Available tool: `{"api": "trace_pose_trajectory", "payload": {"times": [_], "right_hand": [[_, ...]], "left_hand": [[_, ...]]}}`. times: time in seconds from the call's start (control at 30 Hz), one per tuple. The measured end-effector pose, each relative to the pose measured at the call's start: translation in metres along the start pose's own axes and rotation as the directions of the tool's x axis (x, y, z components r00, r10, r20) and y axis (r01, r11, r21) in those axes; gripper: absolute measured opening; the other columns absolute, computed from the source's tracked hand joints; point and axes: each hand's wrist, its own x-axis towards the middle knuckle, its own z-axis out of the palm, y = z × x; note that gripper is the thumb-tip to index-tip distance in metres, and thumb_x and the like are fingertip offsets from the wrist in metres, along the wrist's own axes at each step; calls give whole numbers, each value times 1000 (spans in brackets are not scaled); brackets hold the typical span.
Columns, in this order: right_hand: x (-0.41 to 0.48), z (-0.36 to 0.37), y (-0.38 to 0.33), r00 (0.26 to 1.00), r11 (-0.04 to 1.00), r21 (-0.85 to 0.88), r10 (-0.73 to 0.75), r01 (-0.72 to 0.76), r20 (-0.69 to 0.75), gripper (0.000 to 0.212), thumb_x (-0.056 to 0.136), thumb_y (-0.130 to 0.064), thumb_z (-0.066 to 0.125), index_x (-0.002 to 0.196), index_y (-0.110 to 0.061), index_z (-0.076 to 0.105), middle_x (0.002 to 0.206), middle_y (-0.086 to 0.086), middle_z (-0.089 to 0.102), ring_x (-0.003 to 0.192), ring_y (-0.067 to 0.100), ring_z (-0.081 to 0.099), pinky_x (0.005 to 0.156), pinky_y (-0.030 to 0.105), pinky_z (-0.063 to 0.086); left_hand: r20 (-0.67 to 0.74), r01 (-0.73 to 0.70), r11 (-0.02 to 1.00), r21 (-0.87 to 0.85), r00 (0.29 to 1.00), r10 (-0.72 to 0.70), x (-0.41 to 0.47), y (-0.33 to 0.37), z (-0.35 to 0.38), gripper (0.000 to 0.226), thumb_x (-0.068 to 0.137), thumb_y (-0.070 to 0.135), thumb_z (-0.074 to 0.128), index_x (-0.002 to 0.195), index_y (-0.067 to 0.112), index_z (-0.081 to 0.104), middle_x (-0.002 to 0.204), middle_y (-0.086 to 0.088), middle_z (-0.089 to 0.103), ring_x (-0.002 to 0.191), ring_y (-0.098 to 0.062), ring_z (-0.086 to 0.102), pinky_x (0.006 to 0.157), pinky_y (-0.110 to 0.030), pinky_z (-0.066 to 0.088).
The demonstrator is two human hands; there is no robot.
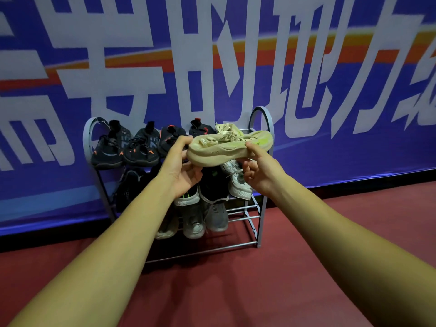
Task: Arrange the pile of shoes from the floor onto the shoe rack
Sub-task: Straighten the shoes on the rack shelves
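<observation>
I hold a beige sneaker [224,149] sideways in front of the top tier of a grey metal shoe rack [262,204]. My left hand [184,166] grips its heel end and my right hand [262,171] grips its toe end from below. Behind it on the top tier sits a matching beige sneaker [227,129], partly hidden. Several black sneakers with orange marks [139,147] fill the top tier's left side. Black, white and grey shoes [207,208] stand on the middle and lower tiers, partly hidden by my arms.
The rack stands against a blue banner wall [330,90] with large white characters. Dark red floor [306,279] spreads in front and to the right of the rack. The lowest rack bars [212,250] hold no shoes on the right.
</observation>
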Motion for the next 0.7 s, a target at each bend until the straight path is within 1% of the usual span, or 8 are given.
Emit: {"api": "trace_pose_trajectory", "payload": {"times": [0.07,0.17,0.23,0.33,0.43,0.53,0.6,0.7], "right_hand": [[3,3,0,1000,999,49,3,-2,-15,33,87,-38,76,110,-16,68,93,8,75,47,3,51,46,15,31],[5,7,2,1000,997,71,-8,10,-30,25,87,-35,76,102,-17,67,93,7,72,45,2,53,45,15,31],[7,10,5,1000,998,66,-12,13,-15,27,87,-33,76,106,-15,69,90,6,70,46,2,53,46,15,31],[9,12,11,1000,999,49,-14,13,13,42,86,-32,77,122,-12,68,85,4,69,47,2,53,48,16,32],[10,12,14,1000,999,39,-3,3,22,43,88,-35,76,124,-14,67,95,5,70,48,2,53,50,16,32],[11,12,14,999,999,36,-1,0,36,37,91,-42,71,119,-17,68,99,6,75,49,4,48,50,17,29],[11,11,13,1000,998,58,0,-1,25,38,92,-41,70,120,-16,67,98,8,75,49,5,45,50,17,28],[13,6,11,999,997,76,-3,5,-32,42,91,-34,71,125,-11,65,99,11,72,47,4,45,47,16,28]], "left_hand": [[7,-61,995,-83,998,61,3,-8,2,40,76,49,75,99,18,66,67,4,57,54,-8,47,51,-21,32],[13,-103,984,-147,994,107,3,-25,12,34,76,46,78,100,22,69,70,7,65,51,-4,52,43,-18,25],[5,-84,980,-181,996,86,2,-36,21,34,75,41,81,101,23,70,77,5,69,54,-5,56,42,-16,25],[-54,-60,962,-265,997,47,2,-41,30,51,74,36,84,119,20,67,84,3,70,55,-6,58,41,-16,27],[-105,-72,941,-330,994,39,5,-37,28,63,72,33,85,129,19,62,92,2,71,55,-6,59,42,-17,28],[-167,-98,925,-368,985,38,8,-28,24,65,70,38,86,127,19,63,100,1,70,53,-5,55,43,-17,30],[-219,-119,906,-406,975,30,10,-23,21,62,68,42,87,121,20,65,103,1,71,54,-4,55,44,-17,30],[-252,-154,902,-403,966,52,10,-18,16,52,66,47,87,108,23,67,103,0,72,66,-7,57,47,-18,32]]}}
